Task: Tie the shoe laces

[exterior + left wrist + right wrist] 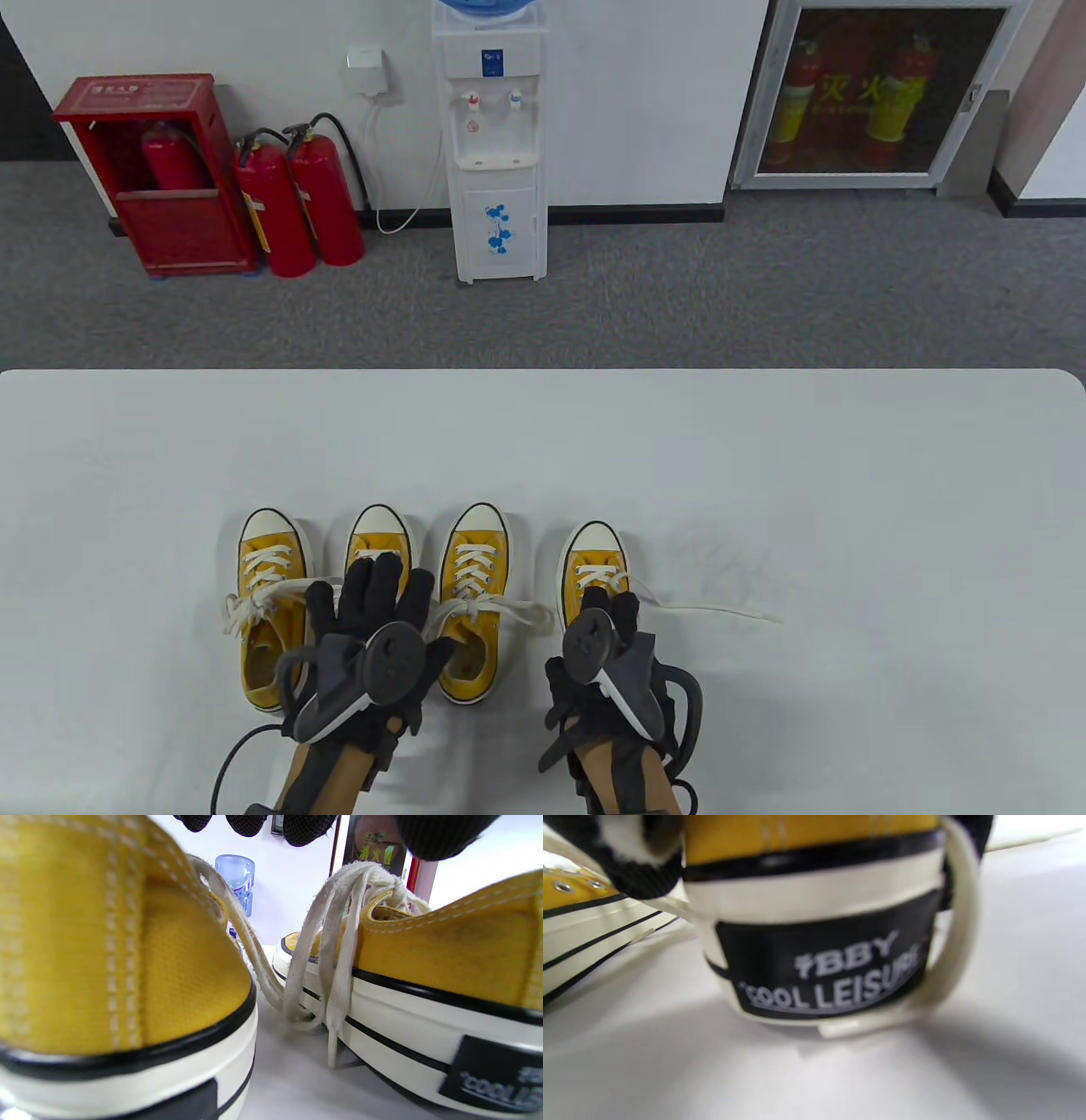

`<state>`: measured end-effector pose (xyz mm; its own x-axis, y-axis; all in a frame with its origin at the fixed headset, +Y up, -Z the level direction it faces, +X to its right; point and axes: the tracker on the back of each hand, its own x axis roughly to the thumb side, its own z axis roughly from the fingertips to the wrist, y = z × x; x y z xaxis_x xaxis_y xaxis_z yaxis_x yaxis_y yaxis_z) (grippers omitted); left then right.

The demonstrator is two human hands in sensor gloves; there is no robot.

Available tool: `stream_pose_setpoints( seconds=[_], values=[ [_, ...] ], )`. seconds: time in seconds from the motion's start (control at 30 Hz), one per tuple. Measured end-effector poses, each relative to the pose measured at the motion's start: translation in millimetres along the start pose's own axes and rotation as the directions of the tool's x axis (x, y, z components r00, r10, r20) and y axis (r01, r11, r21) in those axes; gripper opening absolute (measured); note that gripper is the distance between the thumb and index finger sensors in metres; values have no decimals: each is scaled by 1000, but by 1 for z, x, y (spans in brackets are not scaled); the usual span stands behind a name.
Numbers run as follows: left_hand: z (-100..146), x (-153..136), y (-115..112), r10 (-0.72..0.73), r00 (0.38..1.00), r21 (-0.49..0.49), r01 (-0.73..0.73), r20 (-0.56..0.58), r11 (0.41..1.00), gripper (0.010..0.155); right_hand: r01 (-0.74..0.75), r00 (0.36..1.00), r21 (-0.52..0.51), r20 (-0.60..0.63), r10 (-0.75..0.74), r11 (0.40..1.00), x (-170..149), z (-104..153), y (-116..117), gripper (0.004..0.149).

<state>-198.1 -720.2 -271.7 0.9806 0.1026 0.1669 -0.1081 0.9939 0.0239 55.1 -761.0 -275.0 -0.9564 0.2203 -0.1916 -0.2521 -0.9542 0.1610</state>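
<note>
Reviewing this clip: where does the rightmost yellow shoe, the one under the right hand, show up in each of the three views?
Table view: the rightmost yellow shoe ends the row, its heel hidden under the right hand.
Left wrist view: not clearly in it; only two other shoes' heels show.
Right wrist view: its heel fills the centre, black label facing the camera.
Shared landmark: the loose white lace trailing right across the table, at the top right in the right wrist view.

Both gloved hands in from bottom edge, trackers on backs, left hand (373,620) w/ fingers straight and spread, palm down, right hand (607,632) lower, fingers curled fwd, grip unclear, bare forearms showing behind gloves
</note>
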Motion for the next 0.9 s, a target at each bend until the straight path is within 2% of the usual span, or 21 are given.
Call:
stream_pose_setpoints(
  seconds=[0.33,0.53,0.73,0.9],
  values=[
    [0,1,1,-2,1000,-11,2,-4,1000,81,244,969,83,27,-247,966,-23,3,-17,88],
    [0,0,1,4,1000,-9,-4,-7,1000,81,398,917,-2,21,-398,917,-43,6,-38,82],
    [-1,0,1,4,1000,-7,-4,-5,1000,81,467,883,-107,9,-469,878,-59,5,-51,75],
    [-1,-1,1,5,1000,-9,-5,-5,1000,81,513,854,-153,-9,-521,844,-73,3,-56,70]
  ],
)
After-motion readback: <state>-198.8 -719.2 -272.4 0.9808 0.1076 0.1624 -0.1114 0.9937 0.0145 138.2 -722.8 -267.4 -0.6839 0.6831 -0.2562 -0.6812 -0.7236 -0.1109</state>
